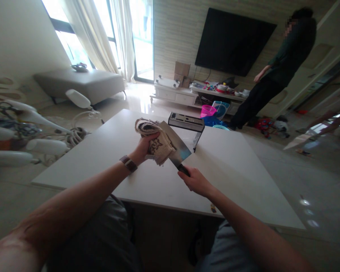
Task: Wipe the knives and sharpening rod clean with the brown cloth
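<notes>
A folded beige cloth (pixel 160 147) with a dark pattern is bunched in my left hand (pixel 144 147), its fingers mostly hidden behind the fabric. My right hand (pixel 197 181) grips the black handle of a cleaver (pixel 180 145), whose broad metal blade points up and to the left. The cloth lies against the blade's left side, overlapping part of it. Both are held above the white table (pixel 102 162). Just beyond the blade stands a knife block (pixel 186 121) with a dark slotted top and clear sides.
A small colourful item (pixel 213 208) lies at the table's near edge. On the floor to the left are white lamp parts (pixel 45 147) and coiled cable. A person (pixel 283 64) stands at the far right by the TV cabinet (pixel 175 96). A pink basket (pixel 208 111) is behind the table.
</notes>
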`<state>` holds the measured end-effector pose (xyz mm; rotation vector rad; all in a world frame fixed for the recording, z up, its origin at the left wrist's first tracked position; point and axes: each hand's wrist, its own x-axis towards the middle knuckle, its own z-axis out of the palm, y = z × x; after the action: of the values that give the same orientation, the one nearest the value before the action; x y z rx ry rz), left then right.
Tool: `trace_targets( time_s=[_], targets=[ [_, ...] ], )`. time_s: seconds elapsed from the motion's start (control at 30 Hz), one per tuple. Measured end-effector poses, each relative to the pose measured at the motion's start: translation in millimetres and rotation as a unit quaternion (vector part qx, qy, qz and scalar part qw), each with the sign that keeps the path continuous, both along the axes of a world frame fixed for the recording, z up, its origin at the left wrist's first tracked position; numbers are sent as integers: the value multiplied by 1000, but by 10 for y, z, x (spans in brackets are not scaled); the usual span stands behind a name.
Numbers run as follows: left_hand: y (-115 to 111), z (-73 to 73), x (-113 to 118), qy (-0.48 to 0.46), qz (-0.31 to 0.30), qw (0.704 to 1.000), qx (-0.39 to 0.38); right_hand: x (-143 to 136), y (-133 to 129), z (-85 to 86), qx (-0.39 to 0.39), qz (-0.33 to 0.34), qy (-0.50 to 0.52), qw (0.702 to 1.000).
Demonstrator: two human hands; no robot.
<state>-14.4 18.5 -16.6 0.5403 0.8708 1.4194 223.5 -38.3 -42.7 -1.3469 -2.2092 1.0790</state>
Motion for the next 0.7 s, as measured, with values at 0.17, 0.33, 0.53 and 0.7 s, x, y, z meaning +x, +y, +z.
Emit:
trace_targets(
  time_s=[0.17,0.33,0.53,0.7],
  targets=[
    [44,-12,-21,-4,10,1000,-4,19,28,27,6,3,1,1000],
    [116,-2,-80,-21,23,999,8,60,75,102,18,-6,0,1000],
    [160,50,-166,-29,45,998,39,110,68,111,32,0,3,999],
    [123,65,-205,-27,17,998,48,138,60,85,43,-5,-1,999]
  ],
)
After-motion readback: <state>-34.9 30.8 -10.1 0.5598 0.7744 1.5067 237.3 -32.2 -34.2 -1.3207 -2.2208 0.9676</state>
